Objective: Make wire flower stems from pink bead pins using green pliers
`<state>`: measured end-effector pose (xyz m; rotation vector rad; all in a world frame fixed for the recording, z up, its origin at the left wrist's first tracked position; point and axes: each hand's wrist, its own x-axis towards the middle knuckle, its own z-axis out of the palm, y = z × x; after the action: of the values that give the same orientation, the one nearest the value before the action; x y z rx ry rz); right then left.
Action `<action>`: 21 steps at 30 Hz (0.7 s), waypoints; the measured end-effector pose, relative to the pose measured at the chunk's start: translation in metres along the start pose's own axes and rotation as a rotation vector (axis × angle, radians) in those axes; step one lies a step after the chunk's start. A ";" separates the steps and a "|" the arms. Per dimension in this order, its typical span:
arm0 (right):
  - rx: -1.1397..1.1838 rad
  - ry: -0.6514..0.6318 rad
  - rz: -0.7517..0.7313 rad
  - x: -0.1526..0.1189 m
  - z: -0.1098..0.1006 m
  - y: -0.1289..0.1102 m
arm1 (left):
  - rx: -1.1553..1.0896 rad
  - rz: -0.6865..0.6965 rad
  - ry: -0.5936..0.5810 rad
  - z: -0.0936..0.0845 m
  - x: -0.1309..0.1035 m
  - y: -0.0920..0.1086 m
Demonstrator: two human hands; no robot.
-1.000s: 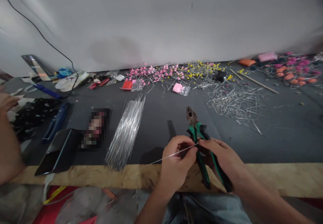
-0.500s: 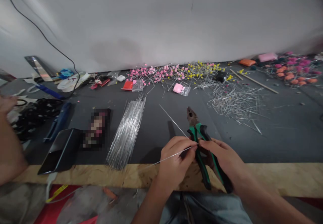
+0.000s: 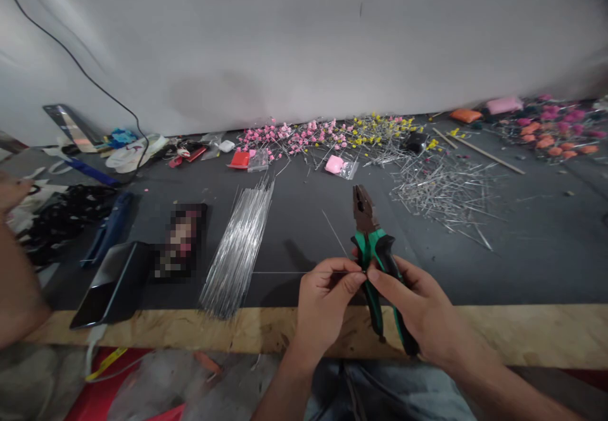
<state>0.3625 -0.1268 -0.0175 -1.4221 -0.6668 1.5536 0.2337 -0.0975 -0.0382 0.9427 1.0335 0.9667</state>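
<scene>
While the hands point(image 3: 325, 301) point(image 3: 425, 310) hold wire point(image 3: 282, 273) and green-handled pliers point(image 3: 375, 244), a pink block point(image 3: 334, 164) lies against a clear bag point(image 3: 350, 170).

Wire bundle point(image 3: 237, 250) left of pliers point(image 3: 373, 242)

black cable point(image 3: 76, 63) along pale wall point(image 3: 294, 41) | blue tool point(image 3: 107, 228) near glossy dark device point(image 3: 107, 285)

Dim, soft light; blurry edges
</scene>
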 end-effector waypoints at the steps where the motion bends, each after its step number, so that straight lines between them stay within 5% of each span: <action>1: 0.015 -0.003 0.001 0.000 0.001 0.000 | 0.003 0.017 -0.001 0.000 0.000 0.001; 7: -0.048 0.008 -0.060 -0.001 0.002 -0.001 | 0.058 0.171 0.022 0.000 -0.002 0.002; 21: -0.410 0.124 -0.378 0.000 0.000 0.010 | -0.278 -0.122 0.151 0.014 -0.012 0.012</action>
<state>0.3602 -0.1319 -0.0263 -1.5606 -1.1515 1.0626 0.2426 -0.1082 -0.0208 0.5785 1.0385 1.0598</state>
